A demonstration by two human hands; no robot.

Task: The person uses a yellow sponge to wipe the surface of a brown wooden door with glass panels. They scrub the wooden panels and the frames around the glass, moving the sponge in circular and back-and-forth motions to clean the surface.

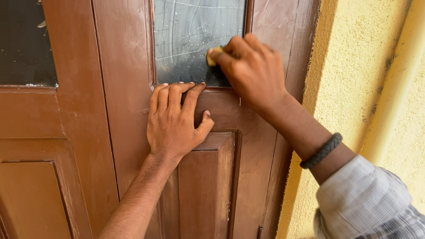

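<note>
Rubbing a glass door pane with a small yellow pad.
Nearest, the left hand (175, 121) lay flat on the brown wooden door (124, 66), fingers extended and close together, holding nothing; beyond it, the right hand (252, 71) had its fingers curled tight on the yellow pad (214, 55), pressed to the smeared glass pane (190, 35); the pad looked light and soft, best pinched at its edges.

Left hand (175, 119) flat, right hand (252, 71) clenched
</note>
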